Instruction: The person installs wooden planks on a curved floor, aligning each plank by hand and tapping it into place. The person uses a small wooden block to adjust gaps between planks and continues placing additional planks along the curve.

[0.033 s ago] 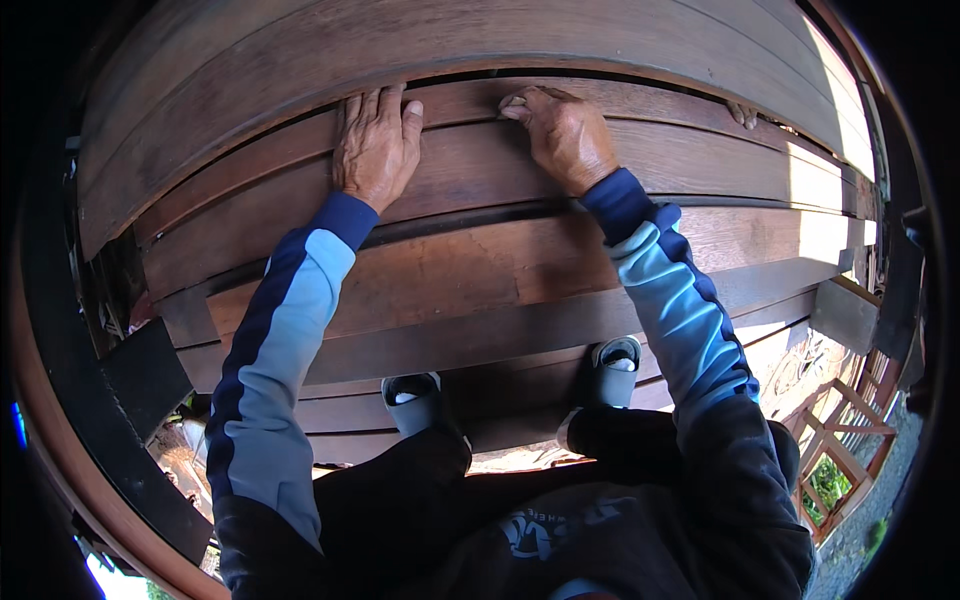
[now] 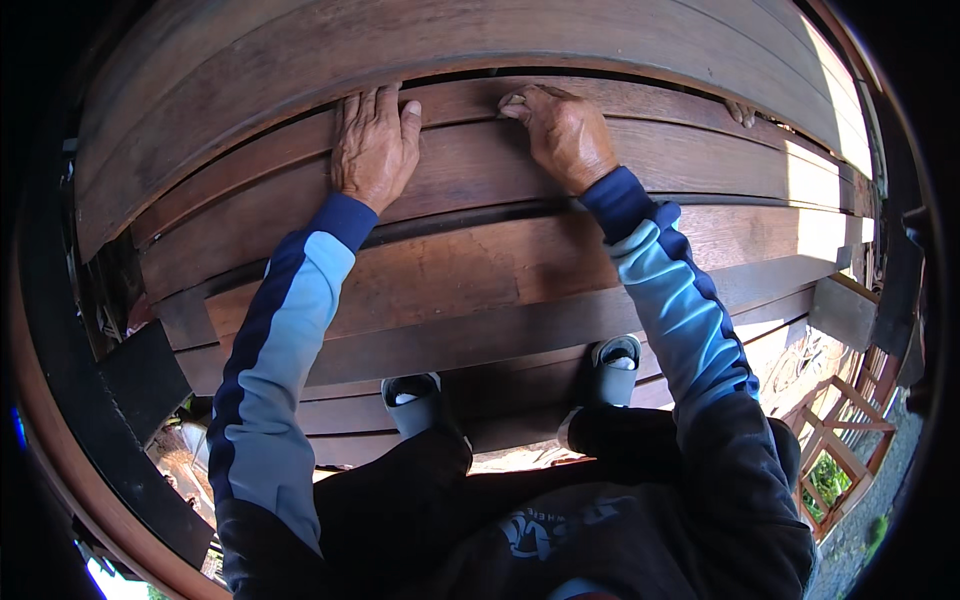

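Note:
My left hand (image 2: 374, 146) lies with its fingers stretched out across a narrow brown wooden plank (image 2: 455, 101). Its fingertips reach the dark gap along the plank's far edge, under the lip of the wide upper board (image 2: 430, 45). To the right, my right hand (image 2: 560, 128) is closed, with thumb and forefinger pinched together over the same plank. Something small and pale shows at the pinch, too small to name. Farther right, fingertips of another person's hand (image 2: 741, 114) come out of the gap onto the plank.
Wooden steps descend toward me, with a thick tread (image 2: 430, 275) below my hands. My grey shoes (image 2: 410, 402) stand on lower boards. A dark metal beam (image 2: 146, 380) runs along the left. At lower right stands a wooden frame (image 2: 840, 455). Sunlight falls on the right-hand ends.

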Available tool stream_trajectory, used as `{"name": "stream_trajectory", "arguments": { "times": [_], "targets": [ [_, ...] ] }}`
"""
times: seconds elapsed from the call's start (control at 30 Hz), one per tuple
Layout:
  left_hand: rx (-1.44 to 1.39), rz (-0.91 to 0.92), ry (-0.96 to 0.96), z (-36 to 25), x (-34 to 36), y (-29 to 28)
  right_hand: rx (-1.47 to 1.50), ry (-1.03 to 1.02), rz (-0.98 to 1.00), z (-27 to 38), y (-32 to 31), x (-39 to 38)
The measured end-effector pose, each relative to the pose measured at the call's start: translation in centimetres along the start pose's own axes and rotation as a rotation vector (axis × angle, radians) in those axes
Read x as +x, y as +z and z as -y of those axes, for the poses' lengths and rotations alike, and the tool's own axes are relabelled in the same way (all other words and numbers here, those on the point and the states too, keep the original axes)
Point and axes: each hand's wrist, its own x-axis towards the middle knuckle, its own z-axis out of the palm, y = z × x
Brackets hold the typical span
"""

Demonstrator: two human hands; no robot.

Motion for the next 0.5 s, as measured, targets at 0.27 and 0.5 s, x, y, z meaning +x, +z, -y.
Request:
{"name": "stream_trajectory", "arguments": {
  "times": [0.27,0.5],
  "targets": [
    [-0.056,-0.111,0.009,0.2,-0.2,-0.2,0.077,-0.045,-0.094,-1.0,0.8,0.3],
    [0.034,-0.078,0.068,0.2,-0.2,-0.4,0.077,-0.01,-0.066,-1.3,0.9,0.2]
  ]
}}
